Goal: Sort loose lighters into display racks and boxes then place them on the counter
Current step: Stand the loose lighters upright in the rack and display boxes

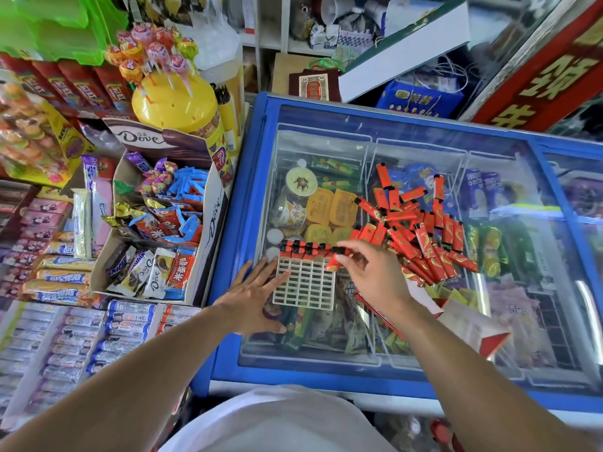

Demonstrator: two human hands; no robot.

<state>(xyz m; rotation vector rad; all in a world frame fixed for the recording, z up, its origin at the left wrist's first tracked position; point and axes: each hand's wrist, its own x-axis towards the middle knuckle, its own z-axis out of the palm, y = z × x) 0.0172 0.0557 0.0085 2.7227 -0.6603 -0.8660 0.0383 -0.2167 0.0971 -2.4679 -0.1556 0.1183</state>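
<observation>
While the left hand [257, 288] lies flat with straight fingers against the left edge of the white rack [306, 282], the right hand [372, 272] pinches one red lighter [334, 263] at the rack's top right corner. Hands are apart, one on each side of the rack.

The rack sits on the freezer lid [408, 132], near its front-left corner. Its top row already holds about four lighters [301, 248], black caps up; the rest of the grid is empty. The loose pile of lighters [421, 230] lies just right of the rack, mid-lid. A red-and-white box [470, 324] sits near the front edge, partly under the right forearm.

My read of the step: seat this lighter in the next free slot of the top row.
- Keep the left hand pressing so the rack doesn't slide on the glass.
- Match cap orientation with the seated ones.
- Line the lighter up square over the slot before pushing; a tilted entry will likely jam on the grid bars.
- Fill row by row, right hand feeding from the pile.
</observation>
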